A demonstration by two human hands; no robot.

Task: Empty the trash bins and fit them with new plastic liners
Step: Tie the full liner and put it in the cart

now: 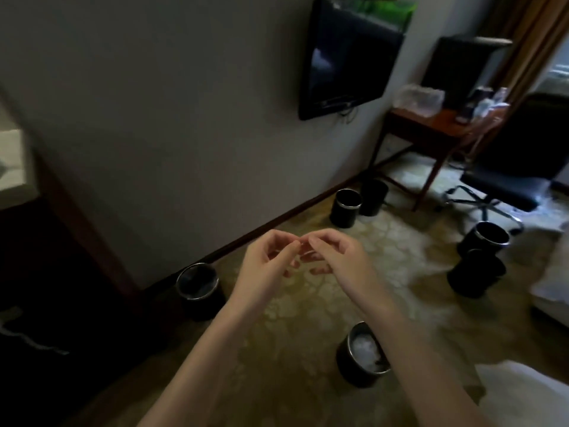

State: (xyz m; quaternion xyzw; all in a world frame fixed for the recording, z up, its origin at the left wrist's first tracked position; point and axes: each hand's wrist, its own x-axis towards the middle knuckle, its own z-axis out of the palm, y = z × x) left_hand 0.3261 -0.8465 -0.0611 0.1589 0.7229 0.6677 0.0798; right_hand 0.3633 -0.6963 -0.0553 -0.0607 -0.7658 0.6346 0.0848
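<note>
- Nearest bin (363,362): near right, under my right forearm, white crumpled stuff inside.
- Wall-side bin (198,288): left, against the wall (184,118), below and left of my hands.
- Left hand (268,263) and right hand (341,257): raised mid-scene, fingers curled, tips meeting. Cannot tell whether they pinch anything.
- Right pair of bins (475,274): well apart from both hands.
- Far pair of bins (346,208): beyond my fingertips, near the desk (431,124).

Left hand (271,260) and right hand (338,257) touch fingertips — bins (345,211) scattered around.
</note>
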